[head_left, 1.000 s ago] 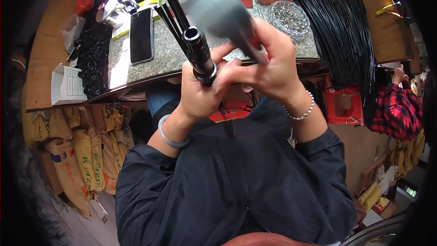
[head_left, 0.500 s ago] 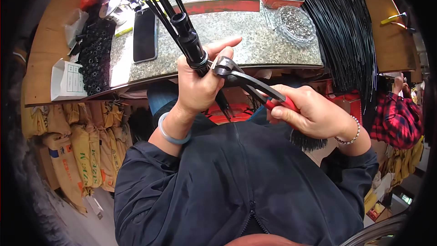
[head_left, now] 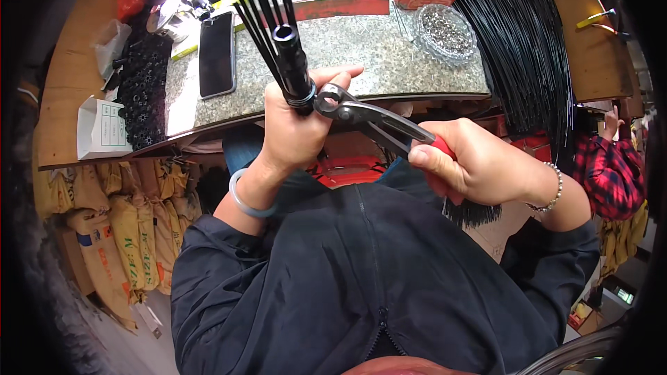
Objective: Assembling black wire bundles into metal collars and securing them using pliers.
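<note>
"What's biggest in front of you?"
"My counter (head_left: pixel 347 48). Along its right edge lie black rods (head_left: pixel 514 42), drooping past the near edge, probably because they're too long for the top."
"And your hands?"
"Both busy at the near edge. My left hand (head_left: pixel 295 128) is wrapped low round a black tube (head_left: pixel 293 73) with slim ribs; I'd say that leaves the ribs free. My right hand (head_left: pixel 479 163) grips the pliers (head_left: pixel 379 121) by the red handles, likely for leverage. Their head sits by my left thumb, beside the tube; whether the jaws bite anything, I can't tell."
"Smaller still?"
"A red tin (head_left: pixel 420 2) toward the far right corner, then a glass dish (head_left: pixel 457 60) just nearer, presumably there to gather the loose metal bits (head_left: pixel 445 31)."
</note>
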Demonstrator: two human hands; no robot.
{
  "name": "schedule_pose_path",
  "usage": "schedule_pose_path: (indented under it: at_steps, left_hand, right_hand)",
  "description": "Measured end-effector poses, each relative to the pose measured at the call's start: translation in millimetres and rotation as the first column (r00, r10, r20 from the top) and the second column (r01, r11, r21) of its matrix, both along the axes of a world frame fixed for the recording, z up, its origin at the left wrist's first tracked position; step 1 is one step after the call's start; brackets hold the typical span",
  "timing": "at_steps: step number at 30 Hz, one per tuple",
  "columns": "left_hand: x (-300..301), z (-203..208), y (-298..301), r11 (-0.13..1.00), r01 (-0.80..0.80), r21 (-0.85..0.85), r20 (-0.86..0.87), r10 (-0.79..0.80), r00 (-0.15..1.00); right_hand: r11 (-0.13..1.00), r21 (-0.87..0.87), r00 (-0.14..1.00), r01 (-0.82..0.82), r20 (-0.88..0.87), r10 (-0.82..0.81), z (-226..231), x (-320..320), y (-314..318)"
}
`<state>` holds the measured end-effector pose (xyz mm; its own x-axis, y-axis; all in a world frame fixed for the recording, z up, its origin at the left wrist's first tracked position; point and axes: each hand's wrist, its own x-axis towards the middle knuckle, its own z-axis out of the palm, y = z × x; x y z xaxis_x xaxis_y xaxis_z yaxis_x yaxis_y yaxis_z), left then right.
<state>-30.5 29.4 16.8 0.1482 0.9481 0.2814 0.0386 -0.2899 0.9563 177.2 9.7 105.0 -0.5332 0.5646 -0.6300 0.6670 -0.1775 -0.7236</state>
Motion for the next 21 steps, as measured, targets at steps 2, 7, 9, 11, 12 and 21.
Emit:
schedule_pose_path:
  at_steps: [2, 7, 9, 11, 12, 21]
  left_hand:
    - [-1, -6, -1, 1.0, 0.007, 0.027, 0.03, -0.008, 1.0]
    - [2, 11, -6, 0.966, 0.083, -0.243, 0.258, -0.018, 0.966]
    - [0, 11, -8, 0.959, 0.087, -0.269, 0.259, -0.015, 0.966]
    - [-2, 8, -6, 0.97, 0.09, -0.228, 0.249, -0.031, 0.968]
    - [-2, 7, -6, 0.969, 0.087, -0.229, 0.247, -0.028, 0.969]
    - [-11, 10, 2, 0.997, -0.025, 0.079, -0.054, 0.029, 0.998]
  right_hand:
    - [0.999, -0.028, 0.996, 0.018, -0.088, -0.02, -16, 2, -5]
    - [0.987, 0.157, 0.954, 0.041, -0.301, 0.008, -34, 1, -7]
    - [0.976, 0.217, 0.948, 0.036, -0.316, 0.035, -34, 1, -7]
    - [0.975, 0.218, 0.99, -0.032, -0.126, 0.06, -20, 2, -3]
    - [0.976, 0.217, 0.99, -0.034, -0.128, 0.063, -16, 1, -3]
    - [0.902, 0.426, 0.998, -0.065, 0.015, 0.065, -8, -7, -1]
